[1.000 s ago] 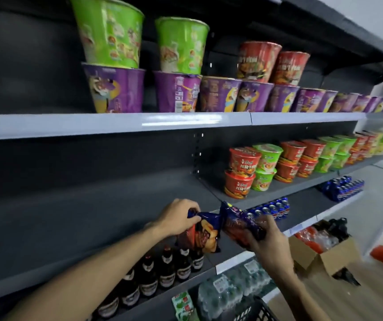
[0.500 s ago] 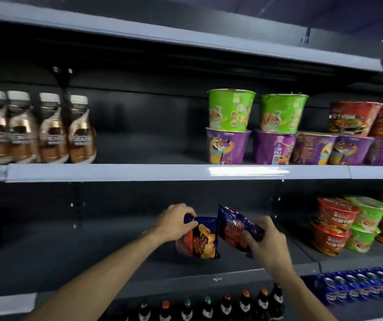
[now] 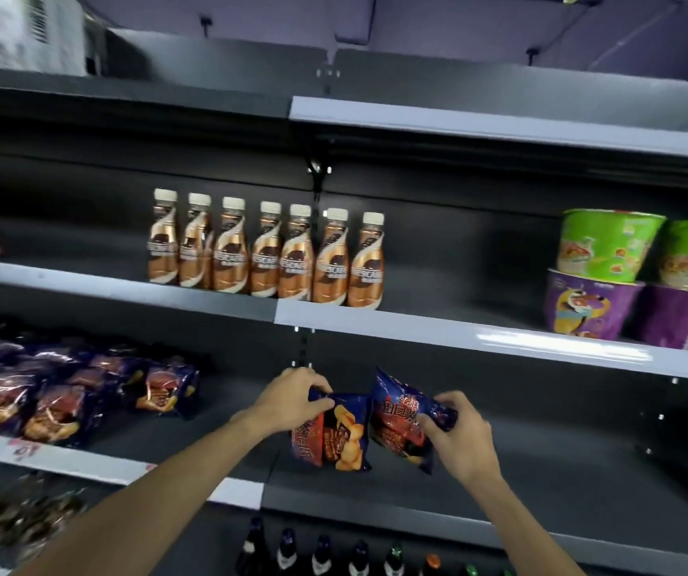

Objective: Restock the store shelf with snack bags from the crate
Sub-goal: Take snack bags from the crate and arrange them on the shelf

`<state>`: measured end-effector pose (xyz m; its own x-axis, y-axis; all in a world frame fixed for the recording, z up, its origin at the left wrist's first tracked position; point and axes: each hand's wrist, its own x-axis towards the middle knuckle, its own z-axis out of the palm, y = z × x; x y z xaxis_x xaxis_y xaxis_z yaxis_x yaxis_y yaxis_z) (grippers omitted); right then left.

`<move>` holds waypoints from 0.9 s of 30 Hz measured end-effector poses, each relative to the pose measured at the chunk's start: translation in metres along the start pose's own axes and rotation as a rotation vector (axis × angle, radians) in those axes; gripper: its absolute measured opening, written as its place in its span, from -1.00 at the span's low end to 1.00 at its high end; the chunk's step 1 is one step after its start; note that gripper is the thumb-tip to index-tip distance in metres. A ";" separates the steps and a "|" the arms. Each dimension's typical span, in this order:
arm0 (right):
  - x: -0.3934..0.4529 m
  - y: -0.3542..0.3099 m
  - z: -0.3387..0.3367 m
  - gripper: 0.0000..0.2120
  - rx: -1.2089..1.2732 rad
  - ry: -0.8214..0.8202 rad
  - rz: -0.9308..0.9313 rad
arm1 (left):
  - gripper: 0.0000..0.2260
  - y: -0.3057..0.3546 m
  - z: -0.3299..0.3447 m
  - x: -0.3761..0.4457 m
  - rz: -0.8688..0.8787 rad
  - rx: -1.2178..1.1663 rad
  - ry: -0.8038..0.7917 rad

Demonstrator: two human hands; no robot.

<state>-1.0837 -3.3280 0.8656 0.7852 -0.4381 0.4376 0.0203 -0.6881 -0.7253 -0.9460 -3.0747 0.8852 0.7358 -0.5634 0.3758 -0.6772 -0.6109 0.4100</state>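
L hand [image 3: 292, 399] grips bag 1 [image 3: 336, 436], R hand [image 3: 456, 434] bag 2 [image 3: 402, 426]; stocked row [image 3: 59, 399] lies at 9 o'clock, L nearer.

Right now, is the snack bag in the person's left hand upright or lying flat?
Upright. The left hand pinches the bag by its top edge, so it hangs vertically above the shelf.

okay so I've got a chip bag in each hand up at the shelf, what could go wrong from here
1. Your left hand grips its chip bag only by the top edge, so it dangles and may slip or swing.
2. Your right hand holds the other bag tilted; it may topple when set on the shelf.
3. The stocked bags sit far to the left, so placing these here could leave a gap in the row.
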 end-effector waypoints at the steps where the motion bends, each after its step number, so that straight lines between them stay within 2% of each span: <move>1: -0.001 -0.009 0.012 -0.74 0.009 -0.018 -0.007 | -0.79 -0.010 -0.009 -0.009 -0.010 0.009 0.003; 13: -0.019 -0.102 0.128 -0.77 0.074 -0.171 -0.058 | -0.82 -0.118 -0.089 -0.095 -0.085 0.107 0.025; 27: -0.003 -0.164 0.282 -0.81 0.140 -0.343 -0.097 | -0.76 -0.244 -0.117 -0.148 -0.261 0.086 0.032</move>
<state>-0.9149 -3.0507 0.8334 0.9366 -0.1395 0.3214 0.1703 -0.6205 -0.7655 -0.8897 -2.7769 0.8271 0.8840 -0.3641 0.2932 -0.4616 -0.7788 0.4247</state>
